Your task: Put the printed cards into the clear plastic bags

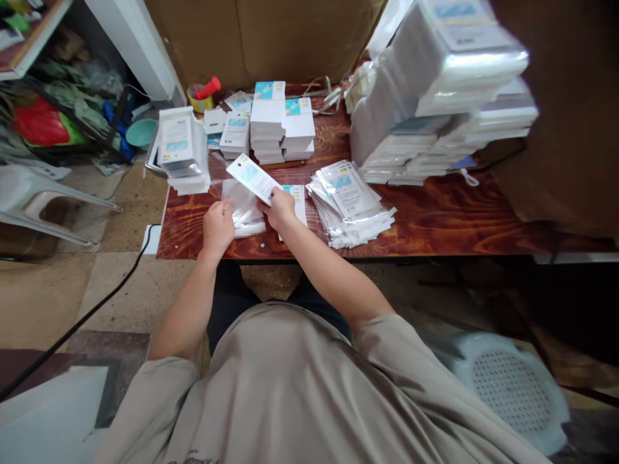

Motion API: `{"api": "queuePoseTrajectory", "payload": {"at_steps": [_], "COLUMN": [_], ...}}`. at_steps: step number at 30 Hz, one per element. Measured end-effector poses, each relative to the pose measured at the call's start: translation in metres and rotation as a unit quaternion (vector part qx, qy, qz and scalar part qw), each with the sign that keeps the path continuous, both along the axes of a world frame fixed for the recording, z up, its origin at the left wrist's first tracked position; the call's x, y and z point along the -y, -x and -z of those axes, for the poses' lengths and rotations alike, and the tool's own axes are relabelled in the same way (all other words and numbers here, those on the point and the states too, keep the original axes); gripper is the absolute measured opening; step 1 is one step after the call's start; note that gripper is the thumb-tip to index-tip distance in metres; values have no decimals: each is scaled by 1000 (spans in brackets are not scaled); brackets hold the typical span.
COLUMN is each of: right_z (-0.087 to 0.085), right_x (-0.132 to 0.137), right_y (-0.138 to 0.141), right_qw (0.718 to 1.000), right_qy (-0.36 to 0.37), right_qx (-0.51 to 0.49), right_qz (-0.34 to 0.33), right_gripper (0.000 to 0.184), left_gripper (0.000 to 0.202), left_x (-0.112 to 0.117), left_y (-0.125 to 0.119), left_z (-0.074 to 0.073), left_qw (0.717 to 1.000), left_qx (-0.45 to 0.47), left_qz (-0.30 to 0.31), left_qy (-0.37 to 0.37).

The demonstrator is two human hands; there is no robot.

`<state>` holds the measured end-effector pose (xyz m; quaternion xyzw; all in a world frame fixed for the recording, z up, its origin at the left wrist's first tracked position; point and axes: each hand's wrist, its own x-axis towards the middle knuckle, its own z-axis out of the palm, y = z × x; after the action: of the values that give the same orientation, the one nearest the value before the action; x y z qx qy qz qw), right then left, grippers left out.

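Observation:
My left hand pinches the edge of a clear plastic sleeve that lies on a small pile of sleeves near the table's front edge. My right hand grips a white printed card, tilted up to the left, its lower end at the sleeve's mouth. Under my right hand lies another card with a blue print. Both hands have their fingers closed.
On the wooden table a fanned pile of bagged cards lies to the right, white card stacks behind, big bundles at back right. A tape roll, a plastic chair, a cable and a stool surround it.

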<state>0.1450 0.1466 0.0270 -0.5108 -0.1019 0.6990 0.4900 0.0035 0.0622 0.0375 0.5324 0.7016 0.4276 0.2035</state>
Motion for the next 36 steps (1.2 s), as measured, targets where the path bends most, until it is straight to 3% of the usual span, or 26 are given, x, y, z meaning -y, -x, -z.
{"api": "queuePoseTrajectory", "payload": {"at_steps": [3, 6, 10, 15, 18, 22, 28, 30, 33, 34, 36], "right_z": [8, 7, -7, -12, -4, 1, -3, -2, 2, 5, 9], "right_x": [-3, 5, 38, 80, 87, 88, 106, 111, 109, 106, 101], "right_y": [12, 5, -38, -99, -110, -108, -95, -94, -98, -100, -101], "right_qw": [999, 997, 975, 964, 962, 956, 941, 942, 930, 921, 914], "right_qy": [-12, -68, -202, -207, -198, -203, -226, -247, -278, -290, -323], "right_qx": [30, 45, 92, 124, 159, 208, 253, 225, 133, 119, 129], "right_qz": [-4, -14, 9, -109, -105, -39, 19, -27, -201, -231, -207], "right_gripper": [12, 9, 22, 35, 38, 41, 44, 44, 43, 43, 45], "left_gripper": [28, 23, 18, 20, 24, 30, 39, 40, 42, 43, 44], "left_x": [3, -3, -11, -12, -7, 3, 16, 17, 19, 21, 27], "left_y": [11, 15, 6, -19, -39, -60, -70, -71, -71, -70, -70], "left_z": [-8, -16, -20, -16, -14, -12, -14, -18, -28, -31, -33], "left_qw": [987, 933, 876, 827, 825, 840, 850, 851, 840, 836, 836], "left_qx": [114, 321, 451, 548, 557, 537, 526, 525, 542, 548, 546], "left_qz": [-92, -133, -148, -110, -91, -74, -29, -23, -1, 13, 47], "left_qy": [-58, -90, -90, -63, -34, -33, 4, -14, -31, -19, 29]}}
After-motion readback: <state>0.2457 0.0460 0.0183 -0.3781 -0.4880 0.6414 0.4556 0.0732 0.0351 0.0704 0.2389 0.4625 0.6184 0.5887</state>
